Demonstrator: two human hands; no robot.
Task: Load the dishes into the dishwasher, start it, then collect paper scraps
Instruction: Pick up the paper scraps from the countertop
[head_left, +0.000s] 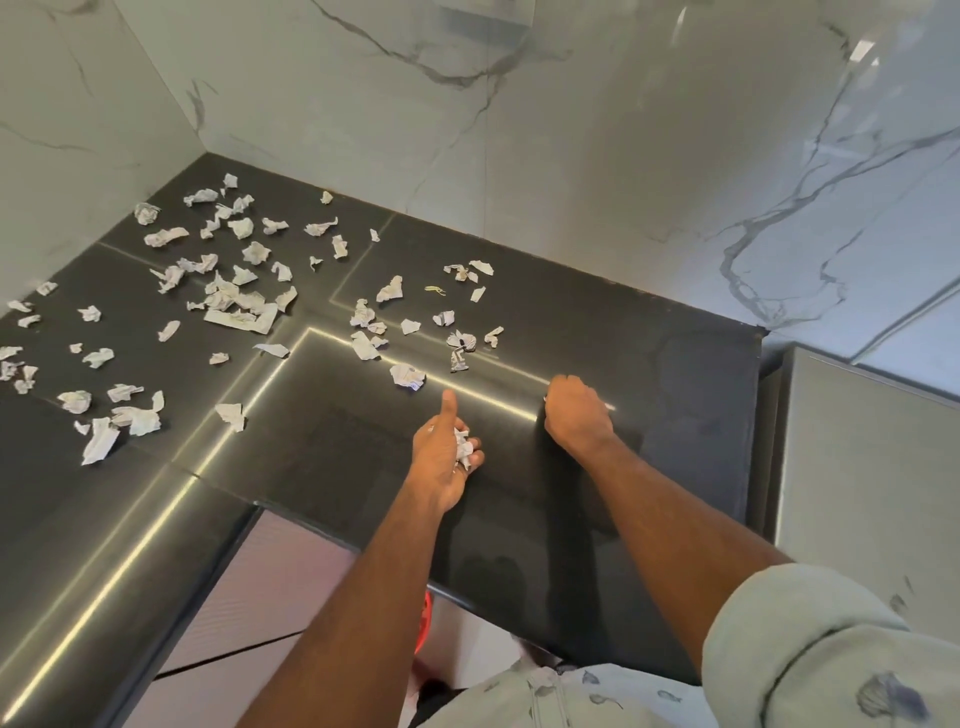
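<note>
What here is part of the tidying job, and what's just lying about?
Part of the job:
paper scraps strewn on the countertop
crumpled scraps held in the left hand
right hand, fingers curled on the countertop

Just there:
yellow-green rubber band
marble wall

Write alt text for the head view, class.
The left hand holds crumpled white paper scraps above a dark polished stone counter, while the right hand is curled on it. Many more scraps litter the counter's far left.

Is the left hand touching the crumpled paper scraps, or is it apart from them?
Touching. In the head view, the left hand holds crumpled paper scraps against its palm, with the fingers curled round them.
</note>
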